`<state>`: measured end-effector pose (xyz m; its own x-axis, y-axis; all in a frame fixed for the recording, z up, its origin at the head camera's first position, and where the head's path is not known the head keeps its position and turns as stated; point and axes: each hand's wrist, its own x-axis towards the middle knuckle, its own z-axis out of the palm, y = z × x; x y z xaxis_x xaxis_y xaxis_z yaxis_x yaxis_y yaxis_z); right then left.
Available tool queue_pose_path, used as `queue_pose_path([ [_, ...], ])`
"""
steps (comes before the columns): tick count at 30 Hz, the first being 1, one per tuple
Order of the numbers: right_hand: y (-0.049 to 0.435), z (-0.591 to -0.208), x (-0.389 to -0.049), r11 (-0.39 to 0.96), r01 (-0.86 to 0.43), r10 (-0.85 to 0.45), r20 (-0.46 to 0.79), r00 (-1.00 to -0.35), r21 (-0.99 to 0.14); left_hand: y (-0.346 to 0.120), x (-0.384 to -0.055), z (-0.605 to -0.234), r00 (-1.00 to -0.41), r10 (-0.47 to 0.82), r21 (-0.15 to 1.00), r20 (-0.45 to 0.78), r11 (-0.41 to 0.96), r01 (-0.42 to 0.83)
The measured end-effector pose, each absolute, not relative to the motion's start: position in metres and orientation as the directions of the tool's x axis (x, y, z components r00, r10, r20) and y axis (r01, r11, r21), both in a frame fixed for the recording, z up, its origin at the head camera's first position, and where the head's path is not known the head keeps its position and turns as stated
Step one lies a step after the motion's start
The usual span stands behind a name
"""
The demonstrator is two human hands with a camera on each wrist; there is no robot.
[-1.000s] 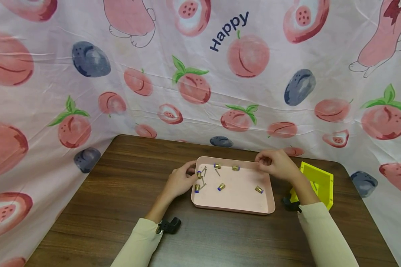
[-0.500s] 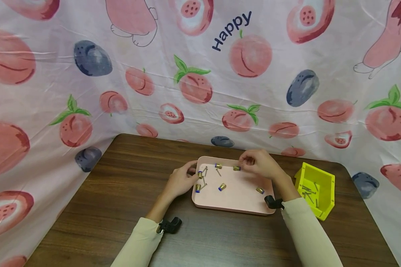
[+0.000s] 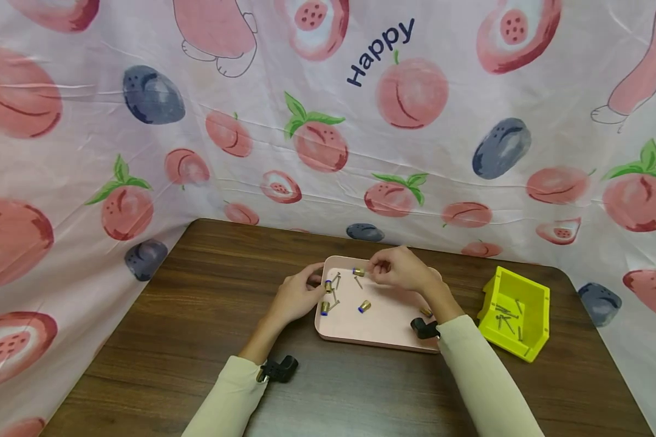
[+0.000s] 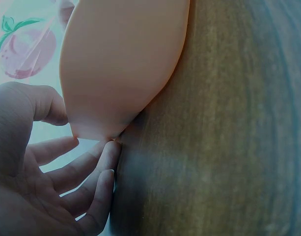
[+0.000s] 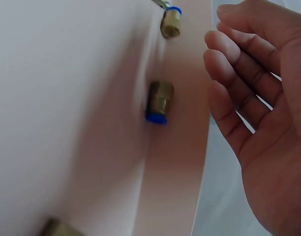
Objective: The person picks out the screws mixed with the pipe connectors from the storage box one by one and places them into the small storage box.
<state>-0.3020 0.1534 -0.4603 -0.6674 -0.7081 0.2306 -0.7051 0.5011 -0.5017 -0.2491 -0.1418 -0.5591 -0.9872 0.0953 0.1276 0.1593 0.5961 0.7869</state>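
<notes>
A pink tray point(image 3: 390, 331) rests on the table, with several brass push-in fittings with blue ends and several screws inside. My left hand point(image 3: 297, 295) holds the tray's left end, thumb at the rim and fingers against the outside, as the left wrist view shows. Over the tray's back edge hovers my right hand point(image 3: 401, 269), fingers loosely bent and nothing between them. The right wrist view has one fitting point(image 5: 161, 102) beside those fingers and another fitting point(image 5: 171, 22) farther along. A screw point(image 3: 358, 282) lies near the back-left fitting point(image 3: 358, 272). The right forearm partly hides a fitting point(image 3: 426, 312).
A yellow bin point(image 3: 538, 315) with several screws point(image 3: 505, 317) in it stands right of the tray. Behind the wooden table point(image 3: 240, 243) hangs a fruit-print cloth point(image 3: 306, 200). Each wrist carries a small black camera.
My right hand has moved left along the tray's back edge, from the right corner to near the back-left fitting. The yellow bin has come into fuller view. My left hand stays put.
</notes>
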Motion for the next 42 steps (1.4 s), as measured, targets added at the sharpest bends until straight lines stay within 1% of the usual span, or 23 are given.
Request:
queue_pose_path([
  [3, 0.146, -0.462, -0.303, 0.491, -0.717, -0.727, 0.22, -0.65, -0.496, -0.142, -0.249, -0.559, -0.987, 0.093, 0.783, 0.131, 0.601, 0.16],
  [7, 0.138, -0.466, -0.303, 0.513, -0.71, -0.735, 0.181, -0.654, -0.483, -0.143, -0.25, -0.561, -0.988, 0.089, 0.785, 0.122, 0.6, 0.151],
  [13, 0.13, -0.47, -0.303, 0.595, -0.679, -0.71, 0.115, -0.695, -0.43, -0.143, -0.252, -0.564, -0.986, 0.095, 0.782, 0.135, 0.601, 0.165],
  [18, 0.124, -0.47, -0.301, 0.654, -0.655, -0.68, 0.084, -0.728, -0.38, -0.143, -0.254, -0.565, -0.987, 0.094, 0.783, 0.131, 0.601, 0.162],
  [28, 0.113, -0.47, -0.299, 0.705, -0.628, -0.657, 0.029, -0.753, -0.328, -0.143, -0.254, -0.565, -0.988, 0.098, 0.781, 0.118, 0.605, 0.153],
  [33, 0.111, -0.471, -0.299, 0.7, -0.622, -0.663, 0.003, -0.748, -0.351, -0.142, -0.253, -0.564, -0.988, 0.098, 0.785, 0.116, 0.601, 0.152],
  [39, 0.11, -0.473, -0.299, 0.655, -0.632, -0.698, -0.012, -0.716, -0.415, -0.142, -0.253, -0.563, -0.988, 0.099, 0.782, 0.115, 0.604, 0.151],
  [42, 0.111, -0.474, -0.299, 0.632, -0.651, -0.719, -0.006, -0.695, -0.42, -0.143, -0.253, -0.563, -0.989, 0.098, 0.782, 0.111, 0.605, 0.147],
])
